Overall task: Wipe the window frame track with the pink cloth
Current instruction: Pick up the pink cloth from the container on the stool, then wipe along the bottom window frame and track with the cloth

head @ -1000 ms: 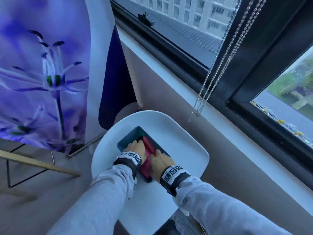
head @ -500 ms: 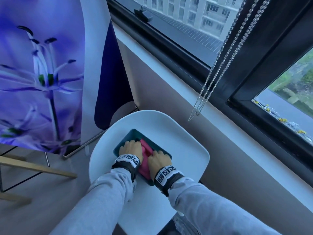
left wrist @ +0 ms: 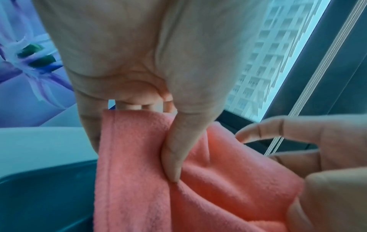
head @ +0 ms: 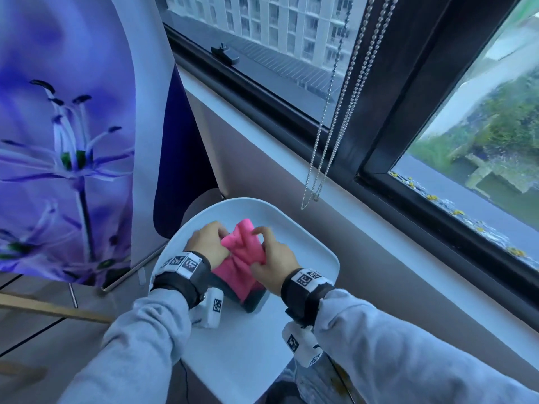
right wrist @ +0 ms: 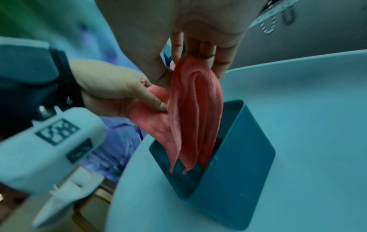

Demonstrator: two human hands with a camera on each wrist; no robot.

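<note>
The pink cloth [head: 242, 252] hangs bunched between both hands above a dark teal box [head: 253, 301], its lower end still dipping inside. My left hand [head: 208, 244] pinches the cloth's left edge, thumb [left wrist: 172, 157] pressed on the fabric [left wrist: 198, 196]. My right hand [head: 271, 258] grips the folded top of the cloth [right wrist: 194, 109] between thumb and fingers [right wrist: 206, 51], index finger arched. The black window frame track [head: 262, 94] runs along the sill beyond, with another section [head: 437, 223] to the right.
The teal box [right wrist: 238, 157] stands on a round white table [head: 309, 237] just below the white sill [head: 364, 211]. Beaded blind chains [head: 323, 158] hang over the sill. A purple flower banner [head: 67, 141] stands at the left.
Both hands were down in the teal box on the cloth. They have now risen and pulled the cloth up out of it, spreading it between them.
</note>
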